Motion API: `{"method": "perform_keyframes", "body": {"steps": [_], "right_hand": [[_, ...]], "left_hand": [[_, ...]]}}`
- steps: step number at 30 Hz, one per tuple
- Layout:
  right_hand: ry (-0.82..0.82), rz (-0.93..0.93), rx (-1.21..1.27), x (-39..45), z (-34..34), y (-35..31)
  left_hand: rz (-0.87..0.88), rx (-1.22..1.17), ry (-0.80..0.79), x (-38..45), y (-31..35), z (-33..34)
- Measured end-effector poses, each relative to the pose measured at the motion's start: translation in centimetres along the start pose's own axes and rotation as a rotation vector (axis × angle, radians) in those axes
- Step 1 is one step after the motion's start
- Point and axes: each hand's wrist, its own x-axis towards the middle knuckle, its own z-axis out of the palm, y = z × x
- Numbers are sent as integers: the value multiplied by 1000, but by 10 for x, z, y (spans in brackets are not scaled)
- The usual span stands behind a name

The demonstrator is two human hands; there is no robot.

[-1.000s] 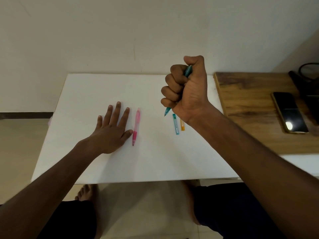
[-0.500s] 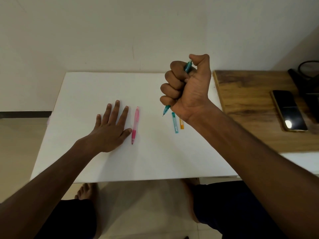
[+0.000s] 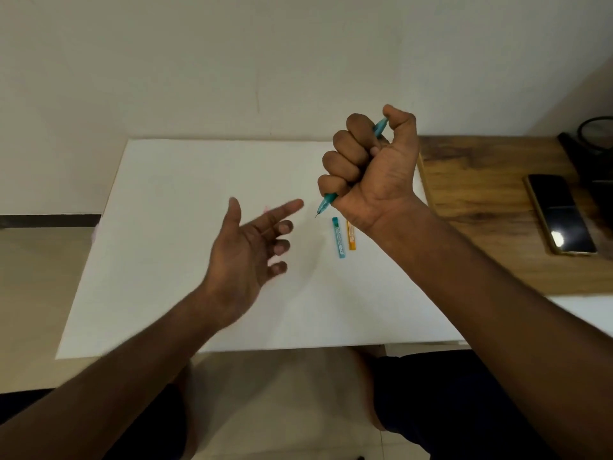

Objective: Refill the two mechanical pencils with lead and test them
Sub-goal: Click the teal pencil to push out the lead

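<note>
Item: teal mech. pencil (image 3: 328, 202). Held in right hand (image 3: 371, 171), clear of the white board (image 3: 185, 180), above its right-centre. Long axis steep diagonal: push-button end up and to the right under the thumb (image 3: 399, 119), writing tip down and to the left, poking out below the little finger. A short dark point shows at the tip, prob. lead, too small to be sure.

Grip: all four right fingers wrapped tight round the barrel, fist-style, thumb capping the top end. Reads as a clicking grip, not a writing one.

Left hand (image 3: 245, 257): raised off the board, palm turned up and inward, fingers spread and loosely bent, nothing in it. Index finger (image 3: 285, 209) reaches toward the pencil tip; near, not touching, a gap between.

Key relation: tip lies just to the right of and level with the left index fingertip, pointing toward it. Left hand is the nearer free hand to the tip; judged next move is a short closing of that gap to feel or catch the lead.

Nearby on board: teal lead tube (image 3: 338, 237) and orange lead tube (image 3: 351, 235), side by side, lying below the right wrist, orange one partly hidden by it.

Second pencil: hidden, prob. behind left hand; only a pink trace visible.

Beyond: wooden desk (image 3: 481, 194) to the right, phone (image 3: 560, 214) face-up on it.
</note>
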Motion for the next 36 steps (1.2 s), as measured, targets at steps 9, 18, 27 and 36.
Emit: {"method": "perform_keyframes", "body": {"steps": [9, 18, 27, 36], "right_hand": [[62, -50, 75, 3, -6, 3], [71, -58, 142, 4, -9, 5], [9, -79, 127, 1, -1, 4], [-92, -79, 135, -7, 12, -2]], "left_hand": [[-10, -170, -228, -13, -19, 17], [12, -235, -217, -13, -21, 21], [20, -241, -215, -18, -19, 22], [36, -249, -266, -28, -16, 26]]}}
